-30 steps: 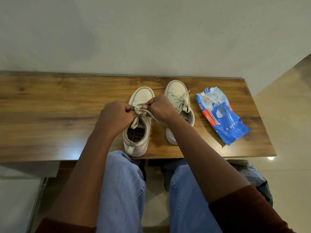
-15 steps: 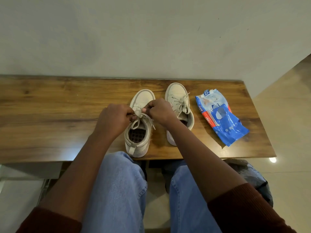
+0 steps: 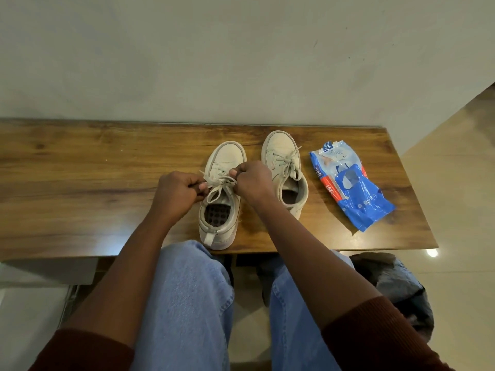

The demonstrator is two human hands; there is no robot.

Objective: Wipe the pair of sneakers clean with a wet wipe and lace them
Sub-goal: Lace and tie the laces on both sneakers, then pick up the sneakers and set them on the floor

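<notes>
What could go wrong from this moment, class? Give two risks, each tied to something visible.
1. The sneaker being tied has its heel right at the near edge of the table; a hard tug towards the body could drag it off onto the lap.
2. The left hand and right hand each pinch the lace; if either grip slips while tightening, the bow may end up loose or uneven.

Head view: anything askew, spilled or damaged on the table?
Nothing spilled or damaged. The wet wipe pack lies crumpled and skewed on the table, and the heel of the nearer sneaker sits at its front edge.
</notes>
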